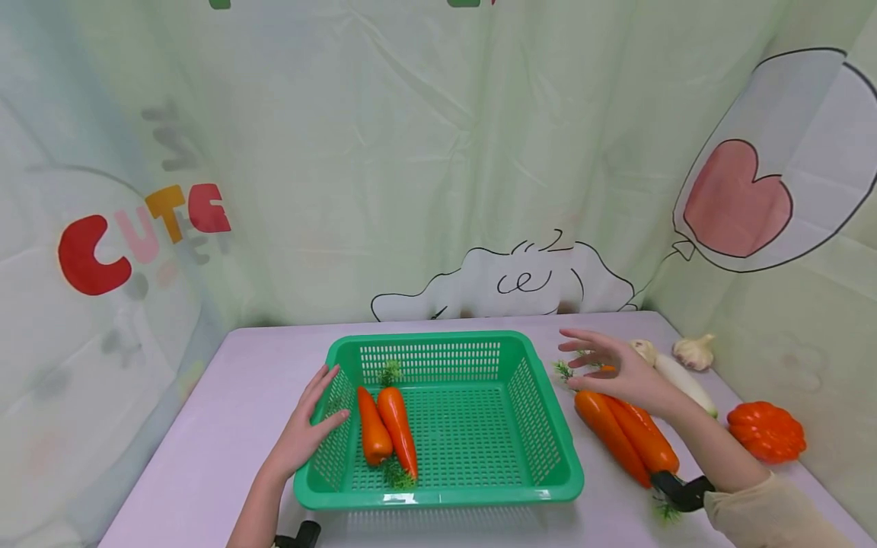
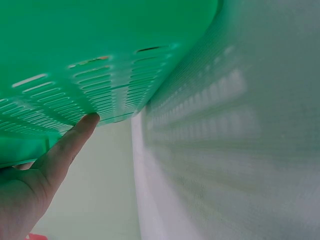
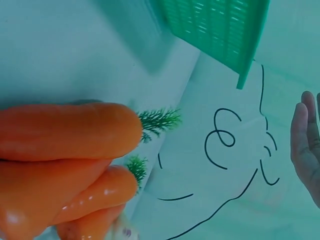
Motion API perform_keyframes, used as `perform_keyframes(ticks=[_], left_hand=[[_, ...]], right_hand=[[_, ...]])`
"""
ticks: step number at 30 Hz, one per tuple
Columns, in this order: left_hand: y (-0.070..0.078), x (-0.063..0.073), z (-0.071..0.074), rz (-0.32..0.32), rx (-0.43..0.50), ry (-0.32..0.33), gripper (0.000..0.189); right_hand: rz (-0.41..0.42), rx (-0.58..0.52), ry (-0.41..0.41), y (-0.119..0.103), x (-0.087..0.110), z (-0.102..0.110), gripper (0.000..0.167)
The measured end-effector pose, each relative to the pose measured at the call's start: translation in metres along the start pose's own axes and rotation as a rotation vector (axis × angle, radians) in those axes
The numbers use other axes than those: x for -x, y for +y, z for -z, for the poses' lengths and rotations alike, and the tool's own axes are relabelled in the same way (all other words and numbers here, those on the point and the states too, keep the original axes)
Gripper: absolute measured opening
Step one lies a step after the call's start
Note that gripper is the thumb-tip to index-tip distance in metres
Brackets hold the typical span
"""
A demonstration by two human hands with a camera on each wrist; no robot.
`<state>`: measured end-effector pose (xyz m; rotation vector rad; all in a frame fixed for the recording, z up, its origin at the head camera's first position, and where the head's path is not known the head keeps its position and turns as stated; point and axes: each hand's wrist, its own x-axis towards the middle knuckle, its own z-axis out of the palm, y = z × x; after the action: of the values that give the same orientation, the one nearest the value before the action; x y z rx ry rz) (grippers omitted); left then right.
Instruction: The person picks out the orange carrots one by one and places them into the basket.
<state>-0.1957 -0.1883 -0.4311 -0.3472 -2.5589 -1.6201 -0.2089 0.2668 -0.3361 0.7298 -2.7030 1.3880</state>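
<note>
Beige cloth, a sleeve (image 1: 767, 514) on the right arm, is being seen nearest, toward 4 o'clock from a green basket (image 1: 438, 499), which is being taken as the clock's centre. Inside the basket, toward 9 o'clock, two orange carrots (image 1: 400, 434) are being held side by side. At the 9 o'clock rim, the left hand (image 1: 308, 430) is being held with fingers extended, unclenched; whether the basket is being touched cannot be told. Toward 2 o'clock, the right hand (image 1: 620, 373) is being held in the air, fingers loosely bent, nothing being grasped. Below it, more carrots (image 1: 613, 434) are being partly covered at 3 o'clock. Farther out, a white radish (image 1: 685, 383), a garlic bulb (image 1: 693, 353) and a ribbed red pumpkin (image 1: 766, 432) are being supported by a pale table (image 1: 226, 411).
</note>
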Motion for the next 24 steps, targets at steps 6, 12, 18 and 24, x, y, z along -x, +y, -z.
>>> perform_keyframes(ticks=[6,12,18,24], left_hand=[[0.001,0.001,0.000,0.001,0.002,-0.001,0.067],[0.003,0.001,0.001,0.004,-0.006,0.000,0.067],[0.003,0.001,0.001,0.000,0.002,0.001,0.066],[0.001,0.000,0.000,-0.001,0.004,0.001,0.066]], right_hand=[[0.008,0.027,0.029,0.008,0.007,0.001,0.061],[-0.003,0.044,0.035,0.019,0.017,0.005,0.059],[-0.023,0.054,0.055,0.031,0.024,0.008,0.059],[-0.019,0.048,0.066,0.041,0.029,0.010,0.059]])
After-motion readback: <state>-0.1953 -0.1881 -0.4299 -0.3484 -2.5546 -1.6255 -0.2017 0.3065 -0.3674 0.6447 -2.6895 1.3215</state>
